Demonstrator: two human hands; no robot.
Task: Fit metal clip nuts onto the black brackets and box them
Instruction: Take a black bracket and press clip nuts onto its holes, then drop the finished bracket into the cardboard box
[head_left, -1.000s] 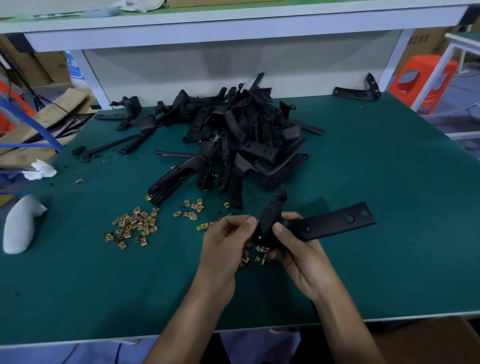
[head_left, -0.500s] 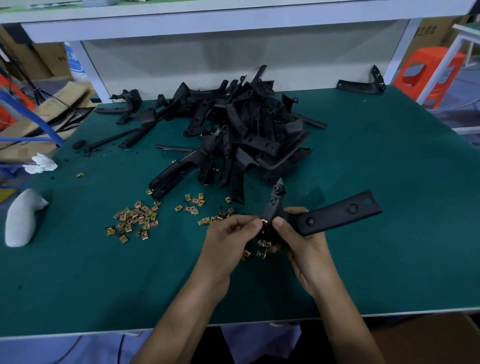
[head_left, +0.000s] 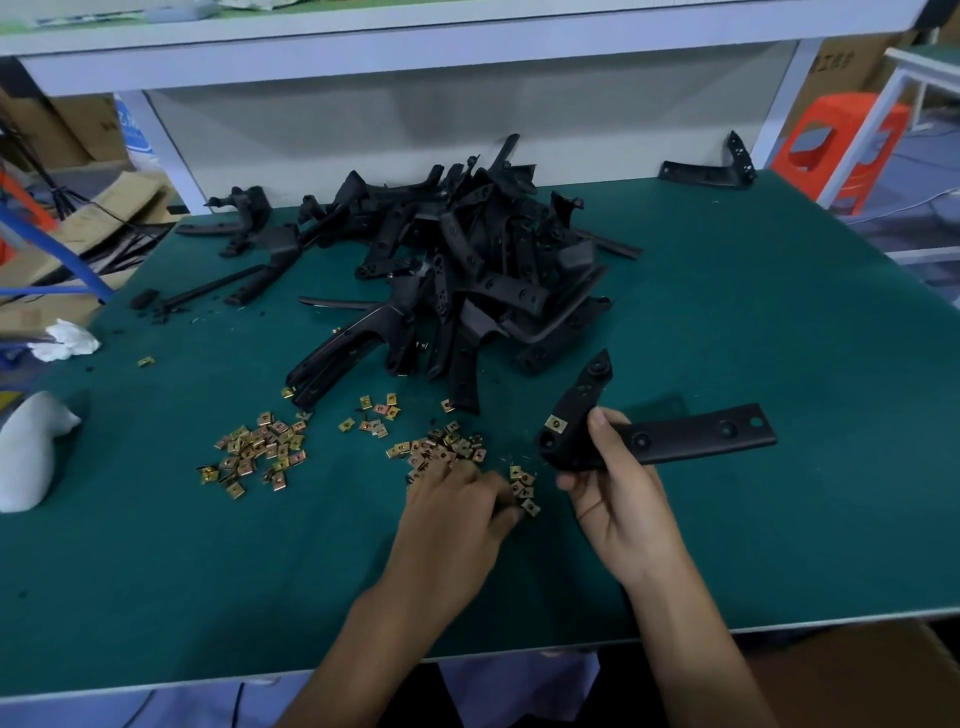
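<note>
Far left on the green table (head_left: 156, 571): a white moulded shape (head_left: 28, 449), with a crumpled white tissue (head_left: 67, 340) behind it near the edge. Next, lying loose on the surface, brass-coloured clip nuts (head_left: 254, 452), spread in a left cluster and a middle one. Behind them, heaped mid-table, a pile of black brackets (head_left: 467, 270). Reaching palm down into the nearer nuts with the left hand (head_left: 454, 514), fingers bent over them, tips hidden; cannot tell whether a nut is pinched. Just to the right, gripping a black bracket (head_left: 675, 439) above the table with the right hand (head_left: 618, 496), thumb on top at the bend, fingers curled beneath. Long arm pointing right, short arm pointing up and away, with one fitted clip nut (head_left: 555, 423) on the short arm near the bend. Far back right, by the table leg, a lone bracket (head_left: 701, 172); beyond the table, an orange stool (head_left: 836, 145). Below the near edge at right, brown cardboard (head_left: 857, 675).
</note>
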